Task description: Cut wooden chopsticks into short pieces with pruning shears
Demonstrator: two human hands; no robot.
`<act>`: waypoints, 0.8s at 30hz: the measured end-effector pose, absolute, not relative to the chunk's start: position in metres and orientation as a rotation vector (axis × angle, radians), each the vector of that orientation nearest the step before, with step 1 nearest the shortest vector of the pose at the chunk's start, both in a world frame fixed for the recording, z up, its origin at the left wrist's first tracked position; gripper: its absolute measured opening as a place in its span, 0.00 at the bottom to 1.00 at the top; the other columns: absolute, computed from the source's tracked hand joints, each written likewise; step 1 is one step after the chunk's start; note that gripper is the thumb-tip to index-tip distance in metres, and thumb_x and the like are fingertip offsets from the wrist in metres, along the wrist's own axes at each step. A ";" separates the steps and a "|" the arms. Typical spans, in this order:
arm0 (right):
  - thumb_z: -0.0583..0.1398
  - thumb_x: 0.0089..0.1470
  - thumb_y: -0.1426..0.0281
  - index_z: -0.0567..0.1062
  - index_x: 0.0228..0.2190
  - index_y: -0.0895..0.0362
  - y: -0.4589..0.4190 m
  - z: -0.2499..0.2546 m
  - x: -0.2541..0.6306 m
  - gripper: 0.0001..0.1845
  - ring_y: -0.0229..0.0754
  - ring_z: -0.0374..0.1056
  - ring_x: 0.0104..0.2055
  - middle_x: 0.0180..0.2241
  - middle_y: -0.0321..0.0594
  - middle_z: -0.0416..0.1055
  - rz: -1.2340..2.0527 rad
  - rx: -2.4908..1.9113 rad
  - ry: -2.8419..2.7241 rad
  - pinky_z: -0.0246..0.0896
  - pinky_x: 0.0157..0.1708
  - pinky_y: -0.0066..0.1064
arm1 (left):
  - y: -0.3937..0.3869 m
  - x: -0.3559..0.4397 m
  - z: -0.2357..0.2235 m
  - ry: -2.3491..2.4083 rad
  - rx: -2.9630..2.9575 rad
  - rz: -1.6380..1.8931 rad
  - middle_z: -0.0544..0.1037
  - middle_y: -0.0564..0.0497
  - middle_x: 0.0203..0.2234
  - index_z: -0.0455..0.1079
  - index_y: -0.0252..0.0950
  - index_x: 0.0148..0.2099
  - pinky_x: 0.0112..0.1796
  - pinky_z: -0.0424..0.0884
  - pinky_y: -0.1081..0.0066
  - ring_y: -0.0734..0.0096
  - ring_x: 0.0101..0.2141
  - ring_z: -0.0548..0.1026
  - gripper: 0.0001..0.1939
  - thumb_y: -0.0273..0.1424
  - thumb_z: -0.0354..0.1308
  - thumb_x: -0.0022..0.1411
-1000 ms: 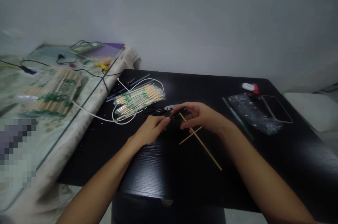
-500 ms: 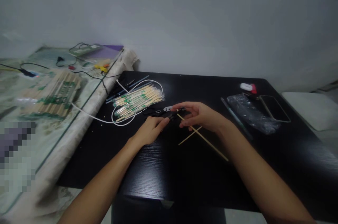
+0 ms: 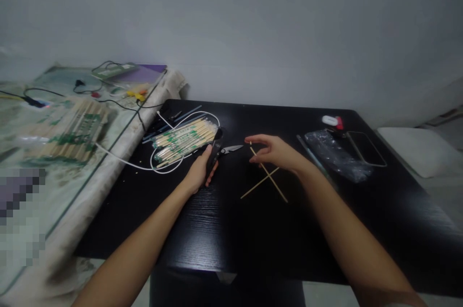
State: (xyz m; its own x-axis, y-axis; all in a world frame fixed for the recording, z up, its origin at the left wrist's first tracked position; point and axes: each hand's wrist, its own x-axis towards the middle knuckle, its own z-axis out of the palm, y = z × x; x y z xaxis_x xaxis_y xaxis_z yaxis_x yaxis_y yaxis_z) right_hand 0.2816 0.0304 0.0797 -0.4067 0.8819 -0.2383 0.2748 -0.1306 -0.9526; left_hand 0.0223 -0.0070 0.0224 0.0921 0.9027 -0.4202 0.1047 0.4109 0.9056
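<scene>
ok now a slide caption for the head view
Left hand grips a black tool, right hand holds a thin stick, over a black table.

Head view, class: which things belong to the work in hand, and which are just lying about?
In use:
scissors, held by the left hand
thin stick, held in the right hand
second stick, crossing it in view
wrapped sticks nearby, probably: similar look

Lying about:
clear plastic wrapping
phone-like slab
white-and-red item
white cable
</scene>
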 end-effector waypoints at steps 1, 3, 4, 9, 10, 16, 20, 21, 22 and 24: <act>0.69 0.45 0.81 0.76 0.55 0.58 0.032 0.075 0.281 0.33 0.34 0.75 0.27 0.50 0.49 0.79 1.561 -1.370 -1.686 0.72 0.29 0.27 | -0.006 0.022 0.022 1.348 0.975 0.786 0.62 0.56 0.12 0.64 0.37 0.23 0.13 0.53 0.75 0.78 0.11 0.59 0.39 0.68 0.39 0.59; 0.68 0.45 0.83 0.76 0.53 0.60 0.033 0.067 0.277 0.32 0.34 0.74 0.25 0.46 0.48 0.80 1.526 -1.488 -1.795 0.70 0.28 0.27 | -0.005 0.022 0.021 1.329 0.967 0.807 0.62 0.56 0.12 0.64 0.37 0.23 0.13 0.53 0.76 0.78 0.11 0.59 0.39 0.68 0.40 0.60; 0.68 0.44 0.84 0.77 0.52 0.60 0.033 0.063 0.275 0.31 0.34 0.74 0.25 0.48 0.48 0.80 1.497 -1.519 -1.843 0.70 0.28 0.27 | -0.005 0.021 0.021 1.323 0.972 0.812 0.62 0.56 0.12 0.64 0.37 0.23 0.13 0.53 0.76 0.78 0.11 0.59 0.39 0.68 0.40 0.60; 0.69 0.42 0.84 0.76 0.52 0.55 0.032 0.047 0.271 0.34 0.33 0.74 0.26 0.54 0.46 0.76 1.469 -1.538 -1.887 0.72 0.26 0.27 | -0.005 0.023 0.020 1.338 0.990 0.792 0.62 0.55 0.12 0.64 0.37 0.23 0.12 0.54 0.75 0.78 0.11 0.59 0.40 0.69 0.40 0.59; 0.69 0.42 0.84 0.75 0.52 0.55 0.032 0.046 0.271 0.34 0.34 0.75 0.26 0.53 0.46 0.76 1.473 -1.551 -1.868 0.73 0.27 0.27 | -0.005 0.023 0.020 1.340 0.996 0.789 0.62 0.55 0.12 0.64 0.37 0.23 0.12 0.54 0.75 0.78 0.11 0.59 0.40 0.69 0.40 0.59; 0.70 0.42 0.82 0.74 0.47 0.59 0.032 0.048 0.271 0.28 0.39 0.77 0.28 0.45 0.48 0.78 1.481 -1.630 -1.757 0.76 0.29 0.32 | -0.007 0.023 0.022 1.358 1.040 0.788 0.62 0.55 0.12 0.64 0.37 0.22 0.13 0.55 0.75 0.77 0.11 0.60 0.39 0.68 0.39 0.60; 0.72 0.40 0.82 0.74 0.43 0.58 0.032 0.049 0.270 0.26 0.40 0.78 0.30 0.39 0.43 0.80 1.531 -1.558 -1.648 0.77 0.30 0.31 | -0.007 0.023 0.020 1.360 1.071 0.777 0.63 0.54 0.12 0.64 0.37 0.22 0.13 0.56 0.74 0.77 0.11 0.60 0.40 0.68 0.39 0.60; 0.72 0.40 0.82 0.75 0.41 0.59 0.031 0.050 0.269 0.25 0.40 0.78 0.30 0.37 0.42 0.80 1.552 -1.525 -1.613 0.77 0.31 0.30 | -0.007 0.023 0.020 1.362 1.073 0.777 0.63 0.54 0.12 0.64 0.37 0.22 0.13 0.56 0.74 0.77 0.11 0.60 0.40 0.68 0.39 0.60; 0.73 0.39 0.81 0.75 0.40 0.59 0.031 0.052 0.268 0.24 0.40 0.78 0.31 0.35 0.42 0.81 1.575 -1.486 -1.583 0.77 0.32 0.30 | -0.007 0.023 0.019 1.363 1.076 0.779 0.63 0.55 0.12 0.64 0.37 0.22 0.13 0.56 0.74 0.77 0.11 0.60 0.40 0.68 0.39 0.60; 0.74 0.40 0.78 0.77 0.37 0.60 0.028 0.057 0.265 0.21 0.40 0.79 0.33 0.33 0.42 0.81 1.628 -1.385 -1.541 0.77 0.34 0.30 | -0.007 0.023 0.018 1.368 1.088 0.786 0.62 0.55 0.12 0.64 0.37 0.22 0.14 0.56 0.74 0.77 0.12 0.61 0.40 0.68 0.38 0.60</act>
